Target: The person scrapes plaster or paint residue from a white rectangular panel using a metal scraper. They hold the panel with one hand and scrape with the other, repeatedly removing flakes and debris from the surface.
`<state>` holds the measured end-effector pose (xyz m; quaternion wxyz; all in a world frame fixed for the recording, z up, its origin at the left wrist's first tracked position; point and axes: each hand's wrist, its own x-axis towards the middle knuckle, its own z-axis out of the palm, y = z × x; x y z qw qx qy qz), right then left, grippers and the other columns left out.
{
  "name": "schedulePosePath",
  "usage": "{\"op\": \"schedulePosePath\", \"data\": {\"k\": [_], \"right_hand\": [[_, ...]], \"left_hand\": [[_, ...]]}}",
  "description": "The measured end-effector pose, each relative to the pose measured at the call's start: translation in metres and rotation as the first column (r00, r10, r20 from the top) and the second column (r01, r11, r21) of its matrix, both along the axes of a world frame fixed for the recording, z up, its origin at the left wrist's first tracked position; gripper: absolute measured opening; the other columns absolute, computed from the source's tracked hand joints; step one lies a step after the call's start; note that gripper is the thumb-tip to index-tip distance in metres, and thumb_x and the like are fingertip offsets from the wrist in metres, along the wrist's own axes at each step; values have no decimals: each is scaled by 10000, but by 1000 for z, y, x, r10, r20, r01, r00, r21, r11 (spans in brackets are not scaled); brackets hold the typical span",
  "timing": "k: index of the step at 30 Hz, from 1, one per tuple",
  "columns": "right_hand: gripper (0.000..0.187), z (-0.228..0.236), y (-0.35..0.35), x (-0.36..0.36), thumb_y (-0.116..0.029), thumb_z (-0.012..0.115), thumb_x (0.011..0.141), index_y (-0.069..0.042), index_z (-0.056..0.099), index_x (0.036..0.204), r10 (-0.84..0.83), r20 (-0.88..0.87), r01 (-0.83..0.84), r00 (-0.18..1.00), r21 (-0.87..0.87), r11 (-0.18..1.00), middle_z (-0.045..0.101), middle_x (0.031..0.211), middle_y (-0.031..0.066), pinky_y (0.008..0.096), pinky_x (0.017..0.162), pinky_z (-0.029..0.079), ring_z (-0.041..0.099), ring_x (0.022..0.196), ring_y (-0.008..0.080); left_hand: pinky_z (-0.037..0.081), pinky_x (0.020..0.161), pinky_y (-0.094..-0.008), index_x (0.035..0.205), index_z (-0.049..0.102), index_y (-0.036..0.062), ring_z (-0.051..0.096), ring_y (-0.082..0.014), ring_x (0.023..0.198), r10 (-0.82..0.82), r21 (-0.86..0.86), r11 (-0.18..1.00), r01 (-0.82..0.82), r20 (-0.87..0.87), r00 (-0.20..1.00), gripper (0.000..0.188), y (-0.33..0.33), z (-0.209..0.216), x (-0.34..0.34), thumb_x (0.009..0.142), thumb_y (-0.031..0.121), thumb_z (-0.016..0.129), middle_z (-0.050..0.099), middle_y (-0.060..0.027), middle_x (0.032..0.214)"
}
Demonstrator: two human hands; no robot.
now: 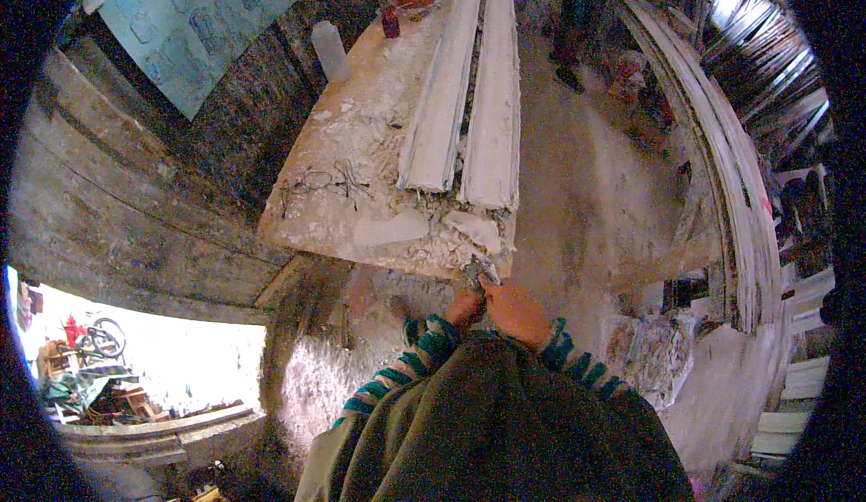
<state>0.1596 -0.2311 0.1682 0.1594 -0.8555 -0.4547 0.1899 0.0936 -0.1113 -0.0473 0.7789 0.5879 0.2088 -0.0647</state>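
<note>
Object [490,273], small and pale, juts just beyond the pinching right hand [518,311]; left hand [465,306] adjoining, grip unclear.

The light is dim and grainy; glare whites out the opening [216,358] beyond the near left corner of the tabletop [334,141]. Detail is soft around the right hand [519,311]; rightward, long boards [744,155] bow.
</note>
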Motion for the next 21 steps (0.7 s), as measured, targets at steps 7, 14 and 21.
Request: {"op": "schedulePosePath", "data": {"k": [7, 14, 21], "right_hand": [[388, -5, -11, 7, -204, 468, 876, -135, 532, 1253, 23, 3, -23, 1000, -18, 1000, 594, 836, 226, 497, 604, 466, 583, 692, 400], [376, -18, 15, 18, -211, 470, 875, -122, 549, 1231, 61, 95, -78, 994, 188, 979, 607, 849, 203, 491, 596, 456, 580, 703, 384], [370, -11, 11, 11, -210, 450, 882, -126, 557, 1226, 11, 18, -12, 1000, 48, 999, 613, 845, 209, 470, 658, 475, 589, 740, 378]], "left_hand": [[410, 441, -367, 909, 622, 71, 528, -218, 486, -235, 652, 732, 196, -28, 972, 174, 3, -21, -1, 788, 176, 554, 559, -112, 622], [375, 427, -307, 1004, 592, 92, 510, -146, 515, -95, 352, 936, 27, 179, 979, 276, 1, -20, 1, 819, 296, 590, 579, -50, 699], [297, 414, -227, 960, 600, 113, 414, -68, 489, 157, -331, 939, -87, 190, 969, 328, -7, 3, -5, 819, 409, 585, 538, 32, 679]]}}
